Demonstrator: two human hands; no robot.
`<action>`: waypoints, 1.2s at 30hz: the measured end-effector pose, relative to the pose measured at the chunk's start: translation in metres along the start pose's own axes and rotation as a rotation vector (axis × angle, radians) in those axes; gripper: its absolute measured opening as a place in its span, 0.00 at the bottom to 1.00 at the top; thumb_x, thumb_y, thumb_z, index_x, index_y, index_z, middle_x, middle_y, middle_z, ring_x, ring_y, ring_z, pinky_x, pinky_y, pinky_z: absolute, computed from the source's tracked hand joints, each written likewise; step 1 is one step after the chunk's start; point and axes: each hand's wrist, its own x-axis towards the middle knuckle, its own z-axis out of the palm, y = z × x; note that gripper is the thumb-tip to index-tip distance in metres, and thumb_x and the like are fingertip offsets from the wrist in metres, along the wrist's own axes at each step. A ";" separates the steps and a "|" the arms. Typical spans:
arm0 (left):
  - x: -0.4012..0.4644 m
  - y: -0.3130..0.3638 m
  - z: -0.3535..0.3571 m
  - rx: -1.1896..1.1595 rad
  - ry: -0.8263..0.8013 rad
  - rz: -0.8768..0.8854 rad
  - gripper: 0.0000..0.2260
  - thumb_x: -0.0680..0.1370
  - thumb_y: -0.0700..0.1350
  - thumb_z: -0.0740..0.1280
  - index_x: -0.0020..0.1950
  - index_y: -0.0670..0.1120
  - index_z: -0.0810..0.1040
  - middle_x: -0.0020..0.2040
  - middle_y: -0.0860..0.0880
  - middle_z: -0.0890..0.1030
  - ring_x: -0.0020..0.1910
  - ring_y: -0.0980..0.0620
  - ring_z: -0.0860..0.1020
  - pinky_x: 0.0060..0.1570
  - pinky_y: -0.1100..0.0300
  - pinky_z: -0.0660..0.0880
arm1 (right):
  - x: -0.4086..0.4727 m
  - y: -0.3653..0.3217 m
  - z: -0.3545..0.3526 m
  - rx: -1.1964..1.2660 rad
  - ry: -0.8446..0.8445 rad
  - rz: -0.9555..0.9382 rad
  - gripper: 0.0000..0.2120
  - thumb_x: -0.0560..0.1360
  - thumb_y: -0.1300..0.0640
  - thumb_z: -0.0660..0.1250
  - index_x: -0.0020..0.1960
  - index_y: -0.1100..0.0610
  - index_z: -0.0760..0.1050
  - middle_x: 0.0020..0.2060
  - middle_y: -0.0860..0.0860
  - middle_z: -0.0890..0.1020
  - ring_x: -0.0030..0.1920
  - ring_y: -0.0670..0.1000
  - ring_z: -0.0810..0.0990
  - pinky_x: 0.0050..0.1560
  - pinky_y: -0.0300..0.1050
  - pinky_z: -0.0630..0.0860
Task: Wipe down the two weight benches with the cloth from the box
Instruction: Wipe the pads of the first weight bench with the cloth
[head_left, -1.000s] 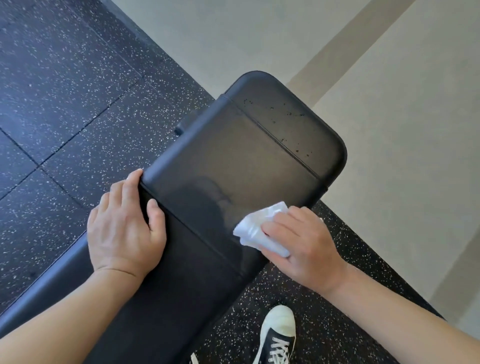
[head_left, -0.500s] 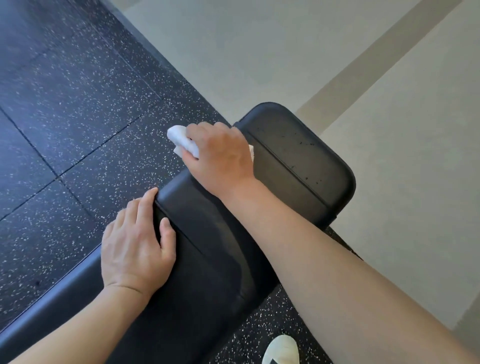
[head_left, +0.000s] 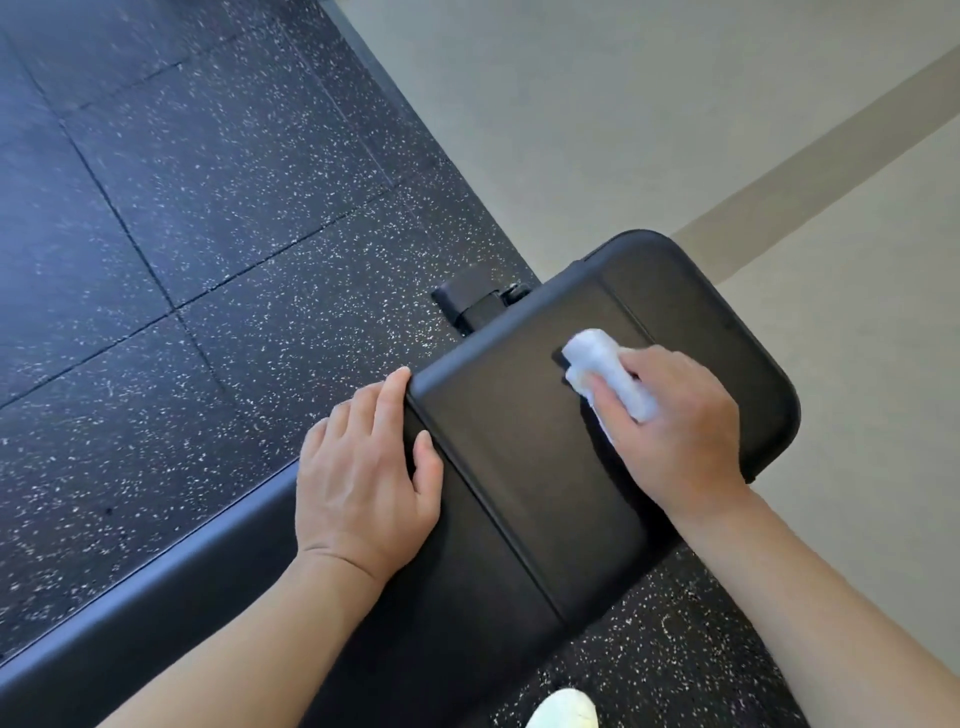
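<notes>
A black padded weight bench (head_left: 519, 457) runs from the lower left up to a rounded end at the right. My right hand (head_left: 680, 431) grips a bunched white cloth (head_left: 608, 369) and presses it on the pad near that rounded end. My left hand (head_left: 363, 478) rests over the bench's left edge, fingers draped down the side and thumb on top. Only this one bench is in view, and no box is visible.
Black speckled rubber floor tiles (head_left: 197, 218) lie left of the bench, with pale smooth floor (head_left: 623, 114) beyond. A black frame bracket (head_left: 472, 304) sticks out from under the bench's left side. The toe of a white shoe (head_left: 563, 712) shows at the bottom edge.
My right hand has swept the cloth from the bench's left edge back across the pad to the right. My left hand has kept its hold on the left edge.
</notes>
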 end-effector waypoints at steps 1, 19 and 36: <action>0.000 0.000 0.000 -0.001 0.003 0.004 0.28 0.79 0.54 0.57 0.77 0.45 0.70 0.64 0.46 0.79 0.60 0.42 0.77 0.61 0.48 0.69 | 0.017 -0.011 0.010 -0.015 0.023 0.050 0.14 0.80 0.47 0.69 0.42 0.56 0.78 0.35 0.50 0.79 0.35 0.55 0.75 0.35 0.52 0.73; -0.001 -0.005 0.003 -0.091 -0.016 0.028 0.29 0.80 0.53 0.59 0.78 0.42 0.71 0.69 0.44 0.79 0.65 0.41 0.78 0.65 0.43 0.72 | 0.135 -0.055 0.039 -0.335 -0.350 0.055 0.19 0.80 0.45 0.67 0.37 0.57 0.76 0.34 0.53 0.78 0.37 0.62 0.78 0.37 0.50 0.70; -0.002 -0.008 0.005 -0.240 0.038 0.056 0.22 0.79 0.51 0.64 0.67 0.39 0.78 0.67 0.39 0.80 0.63 0.37 0.80 0.61 0.41 0.77 | 0.149 -0.097 0.080 -0.463 -0.853 0.054 0.17 0.67 0.42 0.68 0.31 0.55 0.72 0.28 0.50 0.74 0.32 0.55 0.72 0.32 0.43 0.65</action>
